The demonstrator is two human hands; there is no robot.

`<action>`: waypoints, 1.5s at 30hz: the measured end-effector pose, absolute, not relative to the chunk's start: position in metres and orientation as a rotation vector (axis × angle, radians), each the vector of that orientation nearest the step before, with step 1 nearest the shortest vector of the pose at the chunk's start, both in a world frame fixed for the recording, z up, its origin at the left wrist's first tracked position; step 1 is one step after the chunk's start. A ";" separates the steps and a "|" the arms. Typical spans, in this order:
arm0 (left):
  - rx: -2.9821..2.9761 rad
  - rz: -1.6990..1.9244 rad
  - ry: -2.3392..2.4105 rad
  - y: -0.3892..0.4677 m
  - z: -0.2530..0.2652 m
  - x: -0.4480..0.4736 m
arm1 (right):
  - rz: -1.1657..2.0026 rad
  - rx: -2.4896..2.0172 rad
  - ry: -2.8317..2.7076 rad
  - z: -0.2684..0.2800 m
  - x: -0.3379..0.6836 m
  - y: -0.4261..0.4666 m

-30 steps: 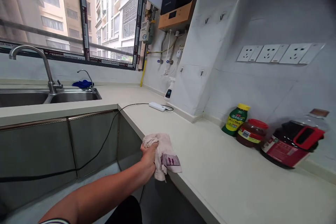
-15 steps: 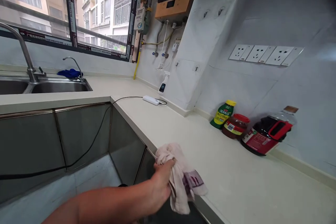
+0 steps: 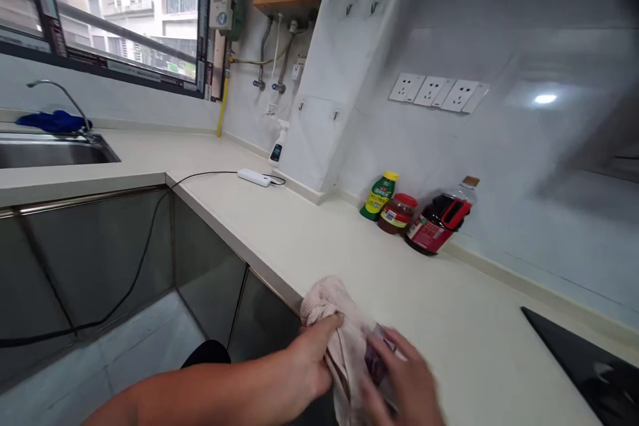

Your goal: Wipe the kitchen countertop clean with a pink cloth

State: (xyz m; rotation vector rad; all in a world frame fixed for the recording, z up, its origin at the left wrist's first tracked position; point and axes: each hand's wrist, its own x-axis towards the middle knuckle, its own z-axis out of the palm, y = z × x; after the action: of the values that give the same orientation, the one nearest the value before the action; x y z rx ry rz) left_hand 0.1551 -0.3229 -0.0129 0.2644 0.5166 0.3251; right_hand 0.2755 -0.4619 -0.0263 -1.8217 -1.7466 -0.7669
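While left hand [image 3: 312, 363] grips pink cloth [image 3: 339, 319] at counter [image 3: 449, 319] edge | right hand [image 3: 404, 379] touches cloth, fingers loose, blurred

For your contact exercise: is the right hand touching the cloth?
Touching. The head view shows the right hand with its fingers laid on the cloth, which the left hand grips.

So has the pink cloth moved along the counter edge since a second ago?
Yes. The cloth has travelled along the counter edge, away from the white power strip, now roughly opposite the jars.
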 end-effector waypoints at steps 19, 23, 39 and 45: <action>0.951 0.149 0.469 -0.269 -0.010 0.070 | -0.706 -1.913 -1.684 -0.034 0.224 -0.396; 1.340 0.384 0.508 -0.264 -0.034 0.075 | -0.547 -1.776 -1.684 -0.035 0.232 -0.404; 1.125 0.301 0.275 -0.295 0.022 0.079 | 0.178 -1.627 -0.998 -0.050 0.204 -0.453; 1.177 0.169 0.350 -0.299 0.038 0.078 | 0.345 -1.381 -0.843 -0.076 0.190 -0.463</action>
State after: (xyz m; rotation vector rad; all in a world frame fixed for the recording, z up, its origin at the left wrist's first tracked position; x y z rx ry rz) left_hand 0.0778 -0.2987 0.0379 1.1768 0.3502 0.1689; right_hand 0.1904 -0.4626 -0.0763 -1.3812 -0.8425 0.3452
